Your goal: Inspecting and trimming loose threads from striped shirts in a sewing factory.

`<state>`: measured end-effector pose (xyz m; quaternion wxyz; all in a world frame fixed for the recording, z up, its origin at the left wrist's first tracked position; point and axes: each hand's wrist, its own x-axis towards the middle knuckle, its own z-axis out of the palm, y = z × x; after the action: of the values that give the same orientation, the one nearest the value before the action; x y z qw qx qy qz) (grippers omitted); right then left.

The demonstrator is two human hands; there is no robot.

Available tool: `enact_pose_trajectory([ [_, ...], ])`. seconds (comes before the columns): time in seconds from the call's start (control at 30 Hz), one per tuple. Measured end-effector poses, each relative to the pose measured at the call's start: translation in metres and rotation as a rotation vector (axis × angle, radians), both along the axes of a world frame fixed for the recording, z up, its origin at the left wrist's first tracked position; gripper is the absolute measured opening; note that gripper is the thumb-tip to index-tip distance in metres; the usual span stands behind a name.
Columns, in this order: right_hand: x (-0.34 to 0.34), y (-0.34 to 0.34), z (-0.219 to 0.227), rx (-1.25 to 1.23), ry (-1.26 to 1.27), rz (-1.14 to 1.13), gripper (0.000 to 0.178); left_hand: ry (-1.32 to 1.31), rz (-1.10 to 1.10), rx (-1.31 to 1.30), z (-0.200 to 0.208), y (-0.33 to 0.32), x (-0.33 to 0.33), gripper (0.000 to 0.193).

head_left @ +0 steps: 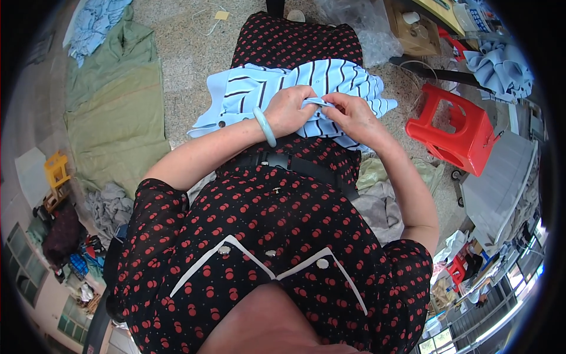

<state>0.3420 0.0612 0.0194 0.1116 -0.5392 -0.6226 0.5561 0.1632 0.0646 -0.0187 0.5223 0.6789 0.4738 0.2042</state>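
A light blue shirt [253,88] with dark stripes lies bunched across my lap, over the black dress with red dots. My left hand [288,112], with a pale bangle [265,127] on its wrist, is closed around a folded edge of the shirt. Close on its right, my right hand [355,120] pinches the same fold between thumb and fingers. The fingertips nearly meet there, and any small thing between them is hidden. Dark buttons show on the shirt's lower left part.
A red plastic stool [457,127] lies tipped to the right, near a grey bin-like container [498,183]. Green cloth [115,118] covers the floor at left. A clear plastic bag [365,29] and a cardboard box [415,36] stand ahead, with blue cloth pieces [501,68] at far right.
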Motion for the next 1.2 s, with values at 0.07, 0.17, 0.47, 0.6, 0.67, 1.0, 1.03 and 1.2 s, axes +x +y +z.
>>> enact_pose_trajectory([
  [0.07,0.0,-0.002,0.0,-0.008,0.007,-0.003,0.021,0.006,0.007,0.106,-0.002,-0.001,0.001,0.015],
  [0.17,-0.001,-0.006,-0.001,0.081,-0.004,0.02,0.02,0.05,-0.013,0.076,0.002,-0.002,0.002,0.016],
  [0.47,-0.001,-0.005,-0.004,0.061,-0.008,0.02,0.02,-0.006,-0.042,-0.034,0.001,-0.001,-0.002,0.019],
  [0.6,0.0,-0.005,-0.005,0.06,-0.014,0.034,0.02,-0.015,-0.036,-0.092,0.0,0.0,-0.002,0.019],
  [0.67,0.0,-0.005,-0.007,0.041,-0.001,0.024,0.019,-0.005,-0.045,-0.081,-0.001,0.0,-0.002,0.019],
  [1.0,0.001,-0.006,-0.011,0.048,0.021,0.01,0.018,-0.083,-0.09,0.103,-0.007,-0.002,-0.005,0.017],
  [1.03,0.001,-0.005,-0.01,0.044,0.023,0.01,0.018,-0.106,-0.126,0.016,-0.007,0.0,-0.007,0.017],
  [1.2,0.003,0.002,-0.011,-0.096,0.213,-0.057,0.015,-0.171,-0.245,-0.348,0.002,0.024,-0.016,0.018],
])
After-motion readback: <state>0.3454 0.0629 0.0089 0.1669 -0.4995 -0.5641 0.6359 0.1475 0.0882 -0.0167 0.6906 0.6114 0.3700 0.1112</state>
